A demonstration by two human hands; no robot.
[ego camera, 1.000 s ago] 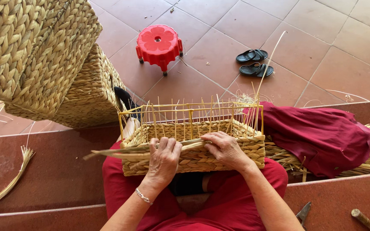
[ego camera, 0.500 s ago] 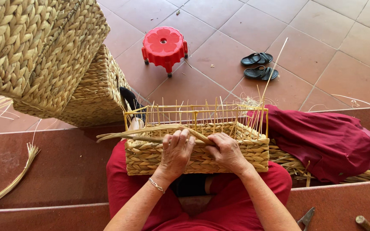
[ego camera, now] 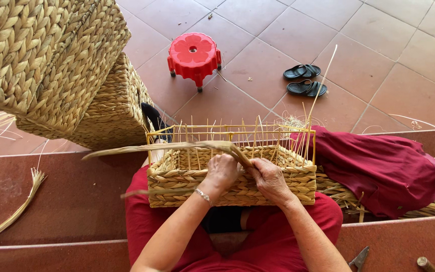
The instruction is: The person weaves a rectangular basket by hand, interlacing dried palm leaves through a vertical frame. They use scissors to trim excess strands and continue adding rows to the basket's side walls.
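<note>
Now the flat straw strand (ego camera: 177, 147) has been raised over the basket (ego camera: 278, 184) rim, pinched by the left hand (ego camera: 222, 171); the right hand (ego camera: 268, 177) grips its folded end.

Rough braided straw basket (ego camera: 187, 186) on yellow metal wire frame (ego camera: 227, 132), glossy red plastic stool (ego camera: 193, 54), matt floor tiles (ego camera: 378, 65).

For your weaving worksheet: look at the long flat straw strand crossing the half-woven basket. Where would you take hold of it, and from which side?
Probably grip the strand close to the weave, where the left hand and right hand pinch it at the near wall of the basket. Come from the near side, above the rim: the upright stakes fence the far side, and the strand's free end trails left unsupported.
</note>
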